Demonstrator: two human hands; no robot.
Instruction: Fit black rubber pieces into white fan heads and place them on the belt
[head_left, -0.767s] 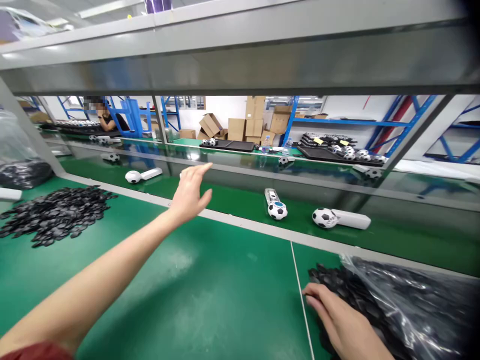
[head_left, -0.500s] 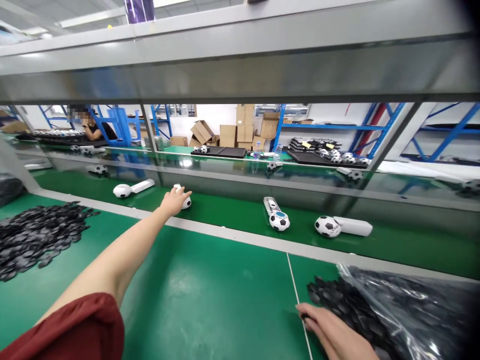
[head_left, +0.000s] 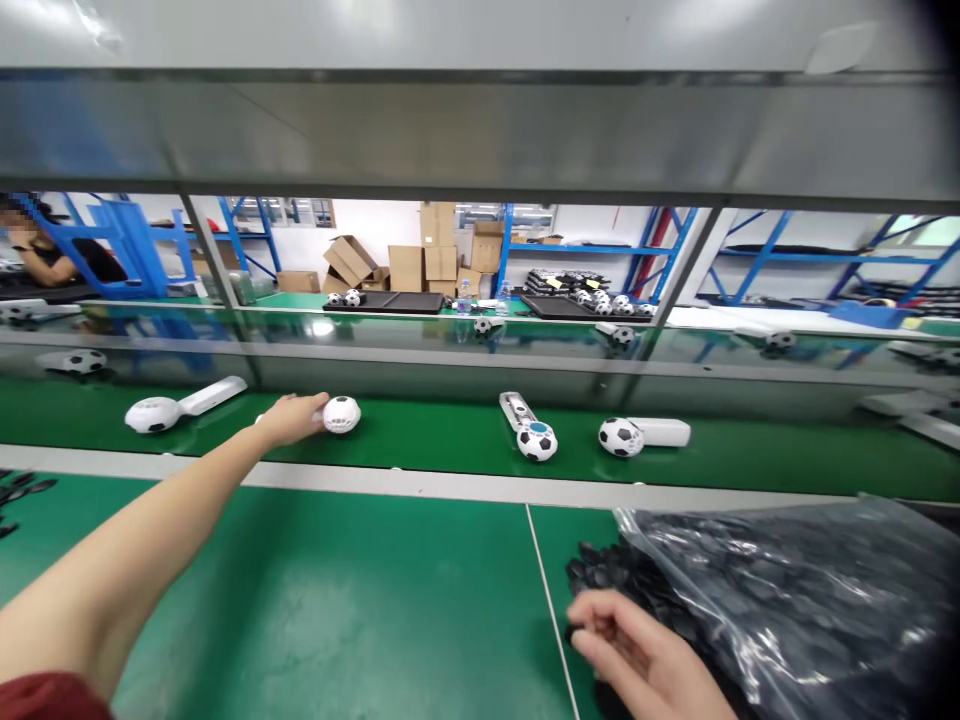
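My left hand (head_left: 294,418) is stretched over the far green strip, its fingers closed on the handle of a white soccer-ball-headed device (head_left: 342,414). The round head pokes out to the right of the fingers, while the handle is mostly covered. Near the front, my right hand (head_left: 645,655) pinches a small black piece (head_left: 573,634) between thumb and fingertips. Just behind that hand lies a pile of thin black pieces (head_left: 600,568). A clear plastic bag (head_left: 795,580) full of similar black pieces rests beside it.
More soccer-ball devices lie along the strip: one at left (head_left: 154,414), one showing its open handle (head_left: 537,441), and one at right (head_left: 621,437). A pale rail (head_left: 450,485) borders the strip. A metal shelf (head_left: 480,130) spans overhead. One person (head_left: 56,260) sits far left.
The view has turned right and come closer to the strip. My left hand has settled around the device's handle, and its head now shows to the right. My right hand still pinches the black piece.
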